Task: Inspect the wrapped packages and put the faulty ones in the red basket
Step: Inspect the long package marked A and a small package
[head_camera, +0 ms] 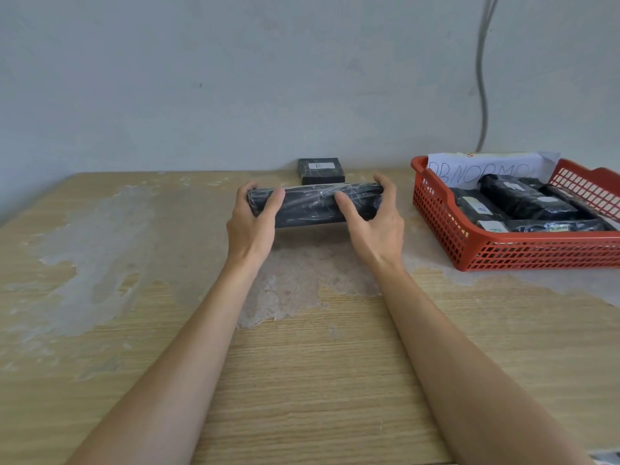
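Observation:
A long black package wrapped in clear film lies crosswise at the middle of the wooden table. My left hand grips its left end, thumb on the front and fingers curled over the top. My right hand grips its right end the same way. A smaller black package with a white label stands behind it against the wall. The red basket sits at the right and holds several black wrapped packages.
A white paper sheet with handwriting leans inside the basket's back edge. A grey cable hangs down the wall above the basket. The table top is worn, with pale peeled patches.

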Demonstrator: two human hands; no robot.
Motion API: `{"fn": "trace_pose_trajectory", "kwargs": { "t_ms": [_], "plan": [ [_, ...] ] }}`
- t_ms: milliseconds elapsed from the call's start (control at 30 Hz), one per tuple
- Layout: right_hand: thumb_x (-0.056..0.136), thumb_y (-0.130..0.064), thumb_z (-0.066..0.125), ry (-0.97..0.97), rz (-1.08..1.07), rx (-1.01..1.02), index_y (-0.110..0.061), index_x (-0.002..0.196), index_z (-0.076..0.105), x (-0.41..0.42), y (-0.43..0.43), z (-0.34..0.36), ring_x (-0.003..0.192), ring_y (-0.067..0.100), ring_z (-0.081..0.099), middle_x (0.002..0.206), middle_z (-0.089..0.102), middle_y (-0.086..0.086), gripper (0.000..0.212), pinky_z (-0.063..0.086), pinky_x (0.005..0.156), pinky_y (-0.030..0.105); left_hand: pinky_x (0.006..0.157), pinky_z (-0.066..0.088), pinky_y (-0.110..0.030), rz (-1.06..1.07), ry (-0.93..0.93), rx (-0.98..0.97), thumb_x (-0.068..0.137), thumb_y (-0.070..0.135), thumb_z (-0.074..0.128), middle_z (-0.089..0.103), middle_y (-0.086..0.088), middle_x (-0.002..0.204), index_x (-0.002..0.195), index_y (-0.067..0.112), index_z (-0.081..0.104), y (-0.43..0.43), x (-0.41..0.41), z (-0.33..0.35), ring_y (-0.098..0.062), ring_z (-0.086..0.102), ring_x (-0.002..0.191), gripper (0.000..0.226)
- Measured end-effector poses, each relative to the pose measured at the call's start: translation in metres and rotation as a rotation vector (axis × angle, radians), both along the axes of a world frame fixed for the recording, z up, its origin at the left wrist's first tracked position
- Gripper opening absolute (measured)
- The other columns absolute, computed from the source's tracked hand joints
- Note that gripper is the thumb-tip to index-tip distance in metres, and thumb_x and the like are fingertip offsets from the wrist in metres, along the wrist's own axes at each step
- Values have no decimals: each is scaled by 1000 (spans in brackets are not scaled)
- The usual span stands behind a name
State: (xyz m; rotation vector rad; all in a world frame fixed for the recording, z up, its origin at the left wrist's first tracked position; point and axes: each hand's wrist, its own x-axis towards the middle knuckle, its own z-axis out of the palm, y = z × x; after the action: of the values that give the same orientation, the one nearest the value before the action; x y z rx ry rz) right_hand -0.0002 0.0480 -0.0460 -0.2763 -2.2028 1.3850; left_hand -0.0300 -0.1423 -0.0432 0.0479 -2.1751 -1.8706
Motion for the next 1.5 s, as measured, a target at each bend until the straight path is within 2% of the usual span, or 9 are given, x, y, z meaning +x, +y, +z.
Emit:
{"fn": "trace_pose_trajectory", "kwargs": {
  "t_ms": [300,467,700,800,967,1133,1233,1333,1500],
  "plan": [
    [83,-62,83,23,-20,-119,-34,152,40,1,5,4,117,12,50,128,58,-11,86,42,105,34,79,60,-38,-55,-6,-2,98,36,71,64,11,113,145,36,46,-2,-3,-2,-21,68,95,54],
    [101,-54,65,61,-26,-139,-31,147,56,0,8,5,96,1,52,104,57,-19,52,36,98,28,62,51,-34,-50,-36,69,107,21,46,58,2,111,148,30,47,-5,-7,-2,-20,59,79,42],
    [100,-45,64,76,-40,-179,-30,149,60,-4,7,4,123,18,64,126,69,-9,52,51,112,47,59,52,-35,-37,-72,99,110,40,46,65,-7,125,138,30,54,-5,-8,-2,-18,59,71,31],
    [86,-56,64,37,-9,-195,-45,146,55,-6,5,2,122,27,66,125,68,-14,62,56,104,54,57,53,-31,-85,-44,114,91,40,62,65,-4,121,147,27,49,-9,-5,-1,-17,60,78,58],
    [86,-67,56,41,-3,-198,-43,144,56,-9,6,-2,125,27,66,132,73,-2,63,57,104,55,62,54,-29,-97,-10,33,83,30,71,66,1,124,152,30,43,-15,-7,-3,-16,63,92,74],
    [100,-45,54,63,-60,-247,-28,138,67,-5,8,4,117,25,69,112,78,-5,43,55,105,55,102,59,-46,-93,-12,-84,77,45,91,66,14,132,150,37,42,-16,-6,-5,-12,65,120,88],
    [106,-32,59,66,-104,-305,-20,131,70,-3,11,8,108,17,68,93,68,-19,30,52,108,49,99,58,-35,-146,17,-221,73,47,96,61,14,139,161,39,30,-17,-6,-6,-14,67,113,110],
    [101,-40,66,107,-129,-352,-25,119,72,-1,12,12,87,4,71,87,70,-17,24,61,96,45,77,50,-16,-82,96,-306,81,49,89,65,10,131,157,37,40,-19,-4,-3,-8,64,89,92],
    [96,-66,54,135,-127,-180,-20,122,73,0,10,11,111,18,65,112,73,0,56,51,104,45,99,57,-39,2,118,-266,71,78,74,69,3,124,134,37,61,-21,-7,-3,-17,67,112,76]
  ]
}}
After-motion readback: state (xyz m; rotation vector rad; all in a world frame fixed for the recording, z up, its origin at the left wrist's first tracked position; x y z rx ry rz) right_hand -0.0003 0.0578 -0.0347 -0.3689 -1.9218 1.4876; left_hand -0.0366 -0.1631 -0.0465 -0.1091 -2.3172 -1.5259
